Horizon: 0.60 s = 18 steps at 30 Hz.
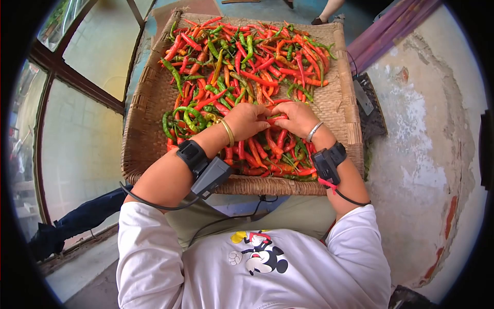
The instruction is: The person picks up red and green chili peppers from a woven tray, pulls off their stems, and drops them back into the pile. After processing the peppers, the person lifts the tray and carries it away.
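A wide woven basket point(346, 110) in front of me holds a heap of red, green and orange chili peppers point(260, 77). Low over the middle of the heap, my left hand point(247, 121) and my right hand point(297, 120) meet, fingertips nearly touching. Both are closed in a pinch at a red chili pepper point(279, 118), part of which shows between them. Fingers cover the rest of that pepper. More red peppers point(252, 152) lie under and in front of my hands, toward the near rim.
A windowed door frame point(77, 87) stands to the left. On the right is a wall point(411, 170) with peeling plaster, and a dark object point(369, 105) sits beside the basket. Another person's foot point(317, 21) shows beyond the far rim. A cable point(221, 220) crosses my lap.
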{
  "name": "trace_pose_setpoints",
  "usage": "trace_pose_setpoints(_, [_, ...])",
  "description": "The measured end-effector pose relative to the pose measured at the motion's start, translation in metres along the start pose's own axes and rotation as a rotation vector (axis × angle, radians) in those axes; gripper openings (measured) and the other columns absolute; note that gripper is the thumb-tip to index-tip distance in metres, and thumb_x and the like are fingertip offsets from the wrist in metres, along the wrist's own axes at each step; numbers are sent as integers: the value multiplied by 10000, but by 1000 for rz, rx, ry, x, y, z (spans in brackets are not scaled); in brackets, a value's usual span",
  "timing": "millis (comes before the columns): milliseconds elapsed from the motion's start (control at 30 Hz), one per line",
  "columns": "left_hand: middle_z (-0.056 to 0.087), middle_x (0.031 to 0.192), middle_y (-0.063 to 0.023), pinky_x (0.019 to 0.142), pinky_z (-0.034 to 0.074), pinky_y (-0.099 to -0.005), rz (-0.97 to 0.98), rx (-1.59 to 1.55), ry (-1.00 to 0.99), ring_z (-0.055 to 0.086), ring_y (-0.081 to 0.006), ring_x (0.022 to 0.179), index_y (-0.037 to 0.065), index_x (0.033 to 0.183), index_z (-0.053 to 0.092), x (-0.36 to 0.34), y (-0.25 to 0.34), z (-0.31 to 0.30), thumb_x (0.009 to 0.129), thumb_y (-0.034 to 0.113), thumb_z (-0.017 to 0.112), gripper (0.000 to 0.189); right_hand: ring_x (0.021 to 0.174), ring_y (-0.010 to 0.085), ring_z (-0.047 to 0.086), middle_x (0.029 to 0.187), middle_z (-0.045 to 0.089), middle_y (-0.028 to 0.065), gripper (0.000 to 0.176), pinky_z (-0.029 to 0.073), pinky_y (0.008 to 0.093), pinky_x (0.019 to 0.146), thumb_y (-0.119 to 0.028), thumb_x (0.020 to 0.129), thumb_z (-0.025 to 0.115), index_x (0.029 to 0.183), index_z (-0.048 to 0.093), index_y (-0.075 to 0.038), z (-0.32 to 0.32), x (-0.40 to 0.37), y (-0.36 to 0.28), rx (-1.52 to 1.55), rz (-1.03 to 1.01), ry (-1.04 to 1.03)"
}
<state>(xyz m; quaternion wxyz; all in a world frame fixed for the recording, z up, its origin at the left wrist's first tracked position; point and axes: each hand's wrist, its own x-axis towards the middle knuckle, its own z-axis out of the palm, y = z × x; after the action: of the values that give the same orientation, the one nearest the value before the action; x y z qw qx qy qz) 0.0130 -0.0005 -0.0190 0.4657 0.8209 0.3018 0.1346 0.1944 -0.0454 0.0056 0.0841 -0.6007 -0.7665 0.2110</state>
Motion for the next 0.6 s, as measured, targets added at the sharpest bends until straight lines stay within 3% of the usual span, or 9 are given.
trace_pose_setpoints(100, [590, 744, -58, 567, 449, -256, 85, 72, 63, 541, -125, 614, 21, 990, 557, 0, 1, -2, 740, 114, 606, 272, 762, 238, 574, 830, 594, 128, 221, 443, 321, 685, -192, 699, 599, 866, 592, -46, -9, -2, -6, 235, 43, -22])
trace_pose_setpoints(167, [579, 698, -43, 541, 444, -249, 88, 50, 108, 530, -108, 581, 21, 965, 563, -1, 3, -2, 747, 120, 605, 244, 710, 144, 567, 776, 600, 76, 158, 436, 258, 650, -138, 707, 609, 813, 599, -20, -16, -5, -10, 595, 47, 90])
trace_pose_setpoints(200, [579, 698, -43, 541, 444, -249, 93, 52, 109, 530, -108, 581, 21, 965, 563, -1, 6, -4, 747, 120, 605, 244, 710, 144, 567, 776, 600, 76, 158, 436, 258, 650, -138, 707, 609, 813, 599, -20, -19, -5, -11, 592, 46, 95])
trace_pose_setpoints(267, [551, 637, -14, 503, 430, -228, -133, -130, -35, 508, -82, 536, 25, 943, 568, -2, 14, -6, 759, 143, 603, 221, 683, 90, 536, 738, 582, 20, 120, 425, 222, 636, -86, 729, 589, 812, 593, 1, -26, -8, -13, 769, -19, 207])
trace_pose_setpoints(333, [522, 600, 16, 469, 409, -201, -88, -200, -27, 486, -53, 510, 19, 874, 570, -4, 19, -6, 782, 180, 587, 185, 657, 86, 532, 729, 578, 5, 124, 428, 217, 617, -103, 760, 575, 826, 592, 1, -29, -9, -12, 795, -29, 234])
trace_pose_setpoints(400, [518, 600, 26, 457, 396, -188, -104, -453, -43, 478, -43, 511, 23, 802, 561, -4, 21, -6, 804, 223, 561, 200, 644, 72, 529, 729, 577, 11, 159, 427, 200, 589, -147, 781, 577, 854, 588, -6, -27, -10, -8, 1264, 104, 270])
trace_pose_setpoints(433, [518, 600, 26, 457, 396, -188, -103, -452, -43, 478, -43, 511, 23, 802, 561, -4, 23, -6, 804, 223, 561, 200, 607, 82, 556, 734, 589, 28, 209, 460, 193, 578, -205, 824, 525, 904, 550, -13, -25, -9, -5, 1331, 82, 282])
trace_pose_setpoints(533, [514, 583, 30, 440, 376, -190, -92, -561, -24, 445, -44, 475, 21, 747, 555, -5, 26, -8, 817, 212, 541, 203, 575, 94, 535, 648, 566, 26, 280, 444, 211, 541, -263, 858, 461, 899, 554, -2, -22, -7, -9, 1467, 112, 332])
trace_pose_setpoints(600, [513, 584, 34, 435, 371, -186, -102, -560, -65, 443, -38, 475, 38, 731, 554, -6, 25, -9, 820, 210, 536, 195, 548, 103, 519, 596, 543, 25, 312, 429, 222, 518, -282, 868, 432, 900, 555, 2, -20, -6, -1, 1351, 72, 284])
